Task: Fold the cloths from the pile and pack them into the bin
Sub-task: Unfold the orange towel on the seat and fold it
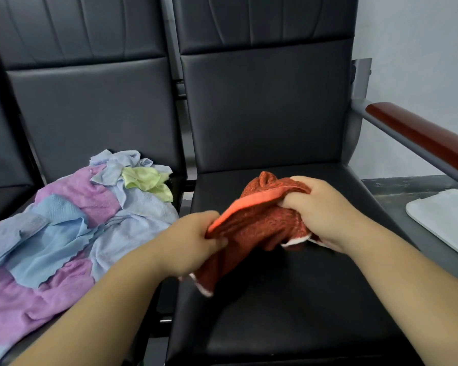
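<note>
Holding the cloth up off the seat with both hands: the left hand pinches its orange hem, and the right hand has fingers curled into a bunched wad of it. The pile sits on the chair to the left, apart from the cloth.

What could go wrong, imo: the cloth's all scrunched, with no corners sorted out yet. Fold it from this state and it'll probably come out lumpy and eat up space in the bin. With the right hand grabbing a wad rather than an edge, a tug from the left might just twist it instead of opening it flat. The loose white-edged end hanging under the left hand could drag on the seat and catch. The pile also spreads right up to the left forearm, so a careless sweep might knock a piece off.

Hard to make out: the right fingertips are buried in fabric. The pile runs out of frame at left and bottom, so no count. There's a white thing at far right, cut off by the edge. Could be the bin or a lid, can't say.
</note>
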Demonstrator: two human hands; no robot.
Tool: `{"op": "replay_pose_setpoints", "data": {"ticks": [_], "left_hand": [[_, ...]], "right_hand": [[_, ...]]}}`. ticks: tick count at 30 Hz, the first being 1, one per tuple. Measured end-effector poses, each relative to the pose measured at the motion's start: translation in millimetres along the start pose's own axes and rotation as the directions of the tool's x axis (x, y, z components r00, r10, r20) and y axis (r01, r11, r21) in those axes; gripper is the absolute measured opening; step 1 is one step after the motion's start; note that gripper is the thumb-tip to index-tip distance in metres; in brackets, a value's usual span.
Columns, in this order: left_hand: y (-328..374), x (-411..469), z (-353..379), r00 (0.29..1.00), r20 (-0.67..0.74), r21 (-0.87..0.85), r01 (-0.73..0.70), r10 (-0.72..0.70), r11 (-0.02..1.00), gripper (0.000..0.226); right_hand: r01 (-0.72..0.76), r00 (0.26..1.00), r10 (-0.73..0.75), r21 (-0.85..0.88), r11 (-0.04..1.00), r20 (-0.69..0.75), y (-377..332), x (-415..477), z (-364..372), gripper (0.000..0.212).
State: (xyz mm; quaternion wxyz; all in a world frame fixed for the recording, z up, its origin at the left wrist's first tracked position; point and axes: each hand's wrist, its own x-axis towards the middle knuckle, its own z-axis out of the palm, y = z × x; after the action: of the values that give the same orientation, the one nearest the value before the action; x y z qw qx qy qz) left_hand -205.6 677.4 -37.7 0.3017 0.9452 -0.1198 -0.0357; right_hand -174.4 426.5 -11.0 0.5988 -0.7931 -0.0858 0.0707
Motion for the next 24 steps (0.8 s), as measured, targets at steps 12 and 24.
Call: {"op": "replay_pose_setpoints", "data": {"ticks": [12, 24], "left_hand": [[24, 0, -5, 0.996, -0.032, -0.102, -0.086, 0.083, 0.991, 0.016], [14, 4, -12, 0.964, -0.266, -0.145, -0.070, 0.029, 0.987, 0.019]], "right_hand": [[0.063, 0.998, -0.055, -0.615, 0.786, 0.031, 6, 3, 2, 0.023], [-0.010, 0.948, 0.131, -0.387, 0.922, 0.288, 8, -6, 3, 0.025]]}}
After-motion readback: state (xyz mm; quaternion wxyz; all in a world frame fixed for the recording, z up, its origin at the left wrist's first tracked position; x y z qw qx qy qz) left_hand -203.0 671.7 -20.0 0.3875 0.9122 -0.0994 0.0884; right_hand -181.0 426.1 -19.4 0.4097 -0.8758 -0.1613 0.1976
